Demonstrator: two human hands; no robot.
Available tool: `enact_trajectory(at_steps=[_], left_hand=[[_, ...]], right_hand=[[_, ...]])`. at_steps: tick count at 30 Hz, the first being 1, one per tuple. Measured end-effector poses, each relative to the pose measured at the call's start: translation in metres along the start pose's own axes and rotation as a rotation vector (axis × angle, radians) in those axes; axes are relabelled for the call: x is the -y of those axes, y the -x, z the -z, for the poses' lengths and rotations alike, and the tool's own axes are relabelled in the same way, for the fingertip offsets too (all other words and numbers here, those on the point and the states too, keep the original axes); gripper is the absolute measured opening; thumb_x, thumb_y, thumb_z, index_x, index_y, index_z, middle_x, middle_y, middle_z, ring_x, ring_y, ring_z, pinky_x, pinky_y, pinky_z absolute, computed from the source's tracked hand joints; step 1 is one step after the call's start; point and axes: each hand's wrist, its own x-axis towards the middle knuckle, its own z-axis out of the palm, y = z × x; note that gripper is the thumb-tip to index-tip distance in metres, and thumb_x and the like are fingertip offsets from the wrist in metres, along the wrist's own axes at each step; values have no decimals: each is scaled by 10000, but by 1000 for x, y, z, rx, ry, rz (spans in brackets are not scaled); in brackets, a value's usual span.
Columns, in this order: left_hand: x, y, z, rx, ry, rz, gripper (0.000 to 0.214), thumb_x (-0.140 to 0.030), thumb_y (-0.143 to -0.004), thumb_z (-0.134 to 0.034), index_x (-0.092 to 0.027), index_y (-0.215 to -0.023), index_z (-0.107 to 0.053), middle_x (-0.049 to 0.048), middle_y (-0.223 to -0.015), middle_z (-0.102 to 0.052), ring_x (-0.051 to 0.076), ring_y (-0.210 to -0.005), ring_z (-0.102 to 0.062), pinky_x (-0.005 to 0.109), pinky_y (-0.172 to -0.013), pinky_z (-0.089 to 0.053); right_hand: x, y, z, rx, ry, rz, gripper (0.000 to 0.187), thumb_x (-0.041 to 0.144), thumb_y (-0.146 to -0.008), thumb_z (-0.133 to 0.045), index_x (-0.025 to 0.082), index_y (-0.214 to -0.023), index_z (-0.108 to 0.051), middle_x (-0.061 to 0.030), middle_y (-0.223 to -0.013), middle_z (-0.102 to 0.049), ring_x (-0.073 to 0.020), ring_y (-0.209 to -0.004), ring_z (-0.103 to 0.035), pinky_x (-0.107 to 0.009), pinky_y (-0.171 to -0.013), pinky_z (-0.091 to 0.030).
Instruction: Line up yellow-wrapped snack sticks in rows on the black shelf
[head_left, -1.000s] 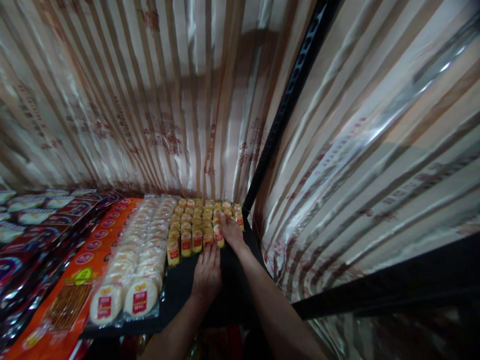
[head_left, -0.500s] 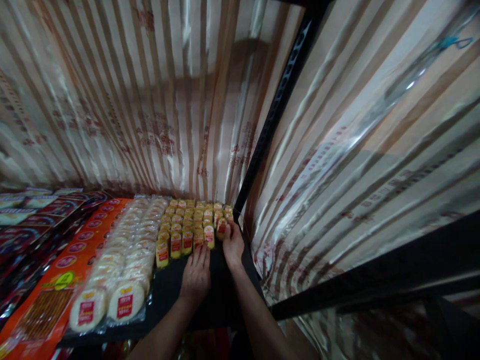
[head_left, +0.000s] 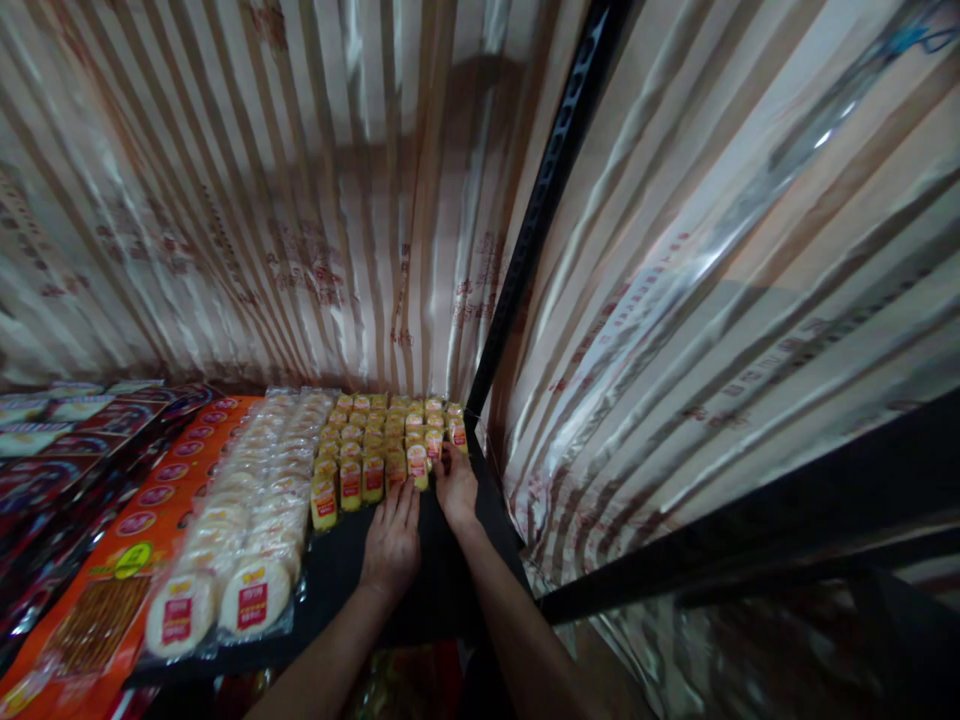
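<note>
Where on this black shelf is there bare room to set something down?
Bare shelf shows between the round white packs and your left hand, between that hand and your right hand, and in a narrow strip right of the latter. Crowded: beyond them, rows of small yellow packs; leftward, the white packs beside an orange package.

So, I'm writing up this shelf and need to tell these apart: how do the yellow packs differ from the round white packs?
Shape: the yellow packs are narrow and upright; the round white packs are broad discs, overlapping in two columns.
Size: each yellow pack is smaller than a front white one.
Contact: the left hand touches a yellow pack; neither hand touches the white packs.
Both show red labels in front.
</note>
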Motion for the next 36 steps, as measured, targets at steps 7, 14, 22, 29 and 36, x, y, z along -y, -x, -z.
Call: enact_trajectory(at_steps=[7,14,22,29,36], left_hand=[[2,1,-3,-27,-14,-29,509,-74,-772,-373,-153,-1255,-514,62,-1345,-492,235,-1234,-437,349,-935,-412],[2,1,-4,-45,-21,-42,519,-79,-780,-365,-163,-1275,-493,76,-1346,-489,245,-1234,-438,362,-918,-428],[2,-1,-3,-58,-23,-50,514,-41,-761,-366,-151,-1236,-529,64,-1325,-513,250,-1217,-455,350,-908,-435],[1,-2,-1,-72,-14,-51,499,-28,-757,-366,-129,-1211,-546,79,-1287,-547,254,-1195,-475,353,-917,-429],[2,-1,-2,-73,9,-44,517,-17,-752,-364,-126,-1231,-524,96,-1297,-534,250,-1223,-446,358,-926,-418]], right_hand=[[0,-8,-5,19,23,22,380,234,-824,-461,143,-1193,-483,-85,-990,-624,-178,-877,-608,-291,-773,-463],[-3,-18,-7,88,122,32,465,287,-828,-507,106,-1254,-464,-144,-1098,-609,-207,-998,-591,-301,-849,-448],[0,-22,-4,146,126,36,458,285,-829,-519,161,-1269,-491,-114,-1146,-598,-179,-940,-613,-273,-831,-461],[10,-28,4,175,222,66,365,196,-868,-429,170,-1207,-560,-117,-1111,-608,-184,-979,-605,-252,-845,-450],[14,-34,1,101,184,101,398,125,-819,-445,112,-1205,-542,-154,-1197,-563,-218,-1085,-550,-305,-928,-428]])
